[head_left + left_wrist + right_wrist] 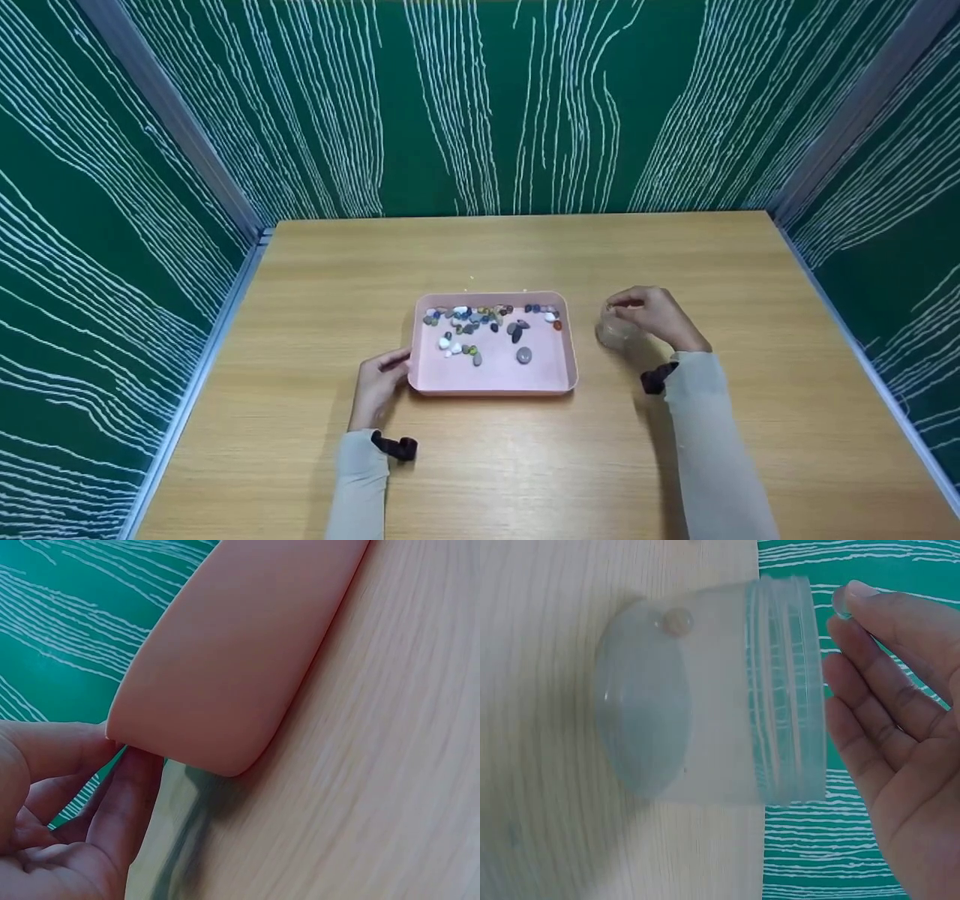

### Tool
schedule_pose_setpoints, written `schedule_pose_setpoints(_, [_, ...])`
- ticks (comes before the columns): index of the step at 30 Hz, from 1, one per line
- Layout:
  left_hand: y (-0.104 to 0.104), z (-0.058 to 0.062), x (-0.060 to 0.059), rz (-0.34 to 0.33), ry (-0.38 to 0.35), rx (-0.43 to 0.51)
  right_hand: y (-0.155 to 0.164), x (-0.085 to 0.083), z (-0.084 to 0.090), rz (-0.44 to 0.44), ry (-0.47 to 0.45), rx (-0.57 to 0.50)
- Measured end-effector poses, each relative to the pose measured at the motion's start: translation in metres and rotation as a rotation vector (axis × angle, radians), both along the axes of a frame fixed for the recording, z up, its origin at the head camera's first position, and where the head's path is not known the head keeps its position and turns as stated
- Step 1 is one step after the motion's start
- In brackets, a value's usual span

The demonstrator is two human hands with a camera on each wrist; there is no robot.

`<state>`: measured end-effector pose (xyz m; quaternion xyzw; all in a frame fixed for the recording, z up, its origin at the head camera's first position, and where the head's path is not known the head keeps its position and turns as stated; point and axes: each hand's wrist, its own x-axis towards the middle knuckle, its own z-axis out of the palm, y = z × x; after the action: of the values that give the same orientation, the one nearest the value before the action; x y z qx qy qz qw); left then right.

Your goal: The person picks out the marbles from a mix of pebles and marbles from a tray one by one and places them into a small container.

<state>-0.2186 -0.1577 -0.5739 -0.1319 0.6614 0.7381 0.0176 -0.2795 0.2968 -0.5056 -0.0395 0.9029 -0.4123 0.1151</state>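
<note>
Head view: pink tray (495, 375) set at the middle of the wooden table (300, 300), small mixed pebbles (480, 319) scattered mostly along its far side, a few loose nearer the middle. Left hand (377, 386) laid against the tray's near-left corner, fingertips touching the rim, probably to keep the tray from sliding. Forearm flat along the table, a dark strap at the wrist. Right hand (656, 315) raised just over a clear jar (616, 332) that stands on the table right of the tray, close to it but apart. Fingers bunched above the jar's mouth, as if pinching something small; too small here to tell.

Left wrist view: tray's rounded corner (225, 667) filling the frame, thumb and fingers (127, 802) closing on its edge from the side, a light pinch rather than a full grasp. Tray resting flat on the wood, not lifted.

Right wrist view: jar (720, 697) upright on the table, threaded mouth toward the hand, no lid on it. One pale pebble (678, 621) lying on the bottom near the wall. Right hand (900, 720) apart from the jar, palm turned to it, fingers nearly straight and close together. A small greyish stone (842, 600) pressed at the fingertip against the thumb side, held right over the mouth; grip partly hidden, so only likely a pinch.
</note>
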Motion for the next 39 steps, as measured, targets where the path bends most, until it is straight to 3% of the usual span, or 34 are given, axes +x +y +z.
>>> schedule_pose_setpoints(4, [0.000, -0.002, -0.002, 0.012, -0.024, -0.012, 0.004, 0.002, -0.001, -0.004, 0.015, 0.001])
schedule_pose_setpoints(10, [0.001, -0.003, -0.002, 0.018, -0.003, -0.036, 0.010, 0.003, -0.005, 0.027, 0.079, -0.010])
schedule_pose_setpoints(22, [0.000, -0.004, -0.002, 0.006, -0.020, -0.003, 0.010, 0.004, -0.002, 0.002, 0.040, 0.012])
schedule_pose_setpoints(31, [0.001, -0.003, -0.002, 0.020, -0.029, -0.014, 0.012, 0.004, -0.004, 0.029, 0.079, 0.010])
schedule_pose_setpoints(39, [0.000, -0.004, 0.000, 0.006, 0.003, 0.055, 0.011, 0.006, -0.004, 0.042, 0.096, 0.000])
